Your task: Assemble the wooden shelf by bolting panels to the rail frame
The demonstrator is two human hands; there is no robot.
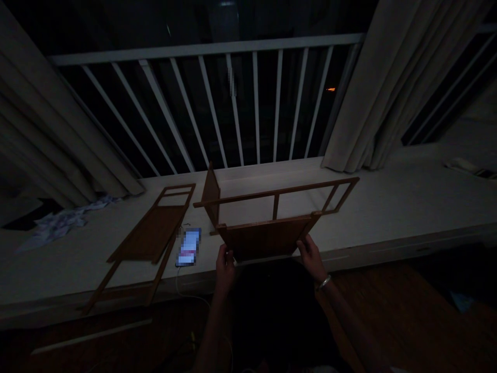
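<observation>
A partly joined wooden frame of dark panels and thin rails rests on a pale window ledge in dim light. My left hand grips the near left corner of its front panel. At the near right corner my right hand, with a bracelet on the wrist, has its fingers closed on the panel's edge. A second flat wooden panel with two long legs lies on the ledge to the left, apart from both hands.
A lit phone lies on the ledge between the two wooden pieces, with a cable hanging down. White railing bars stand behind; curtains hang at both sides. Crumpled paper lies far left. Dark wooden floor lies below.
</observation>
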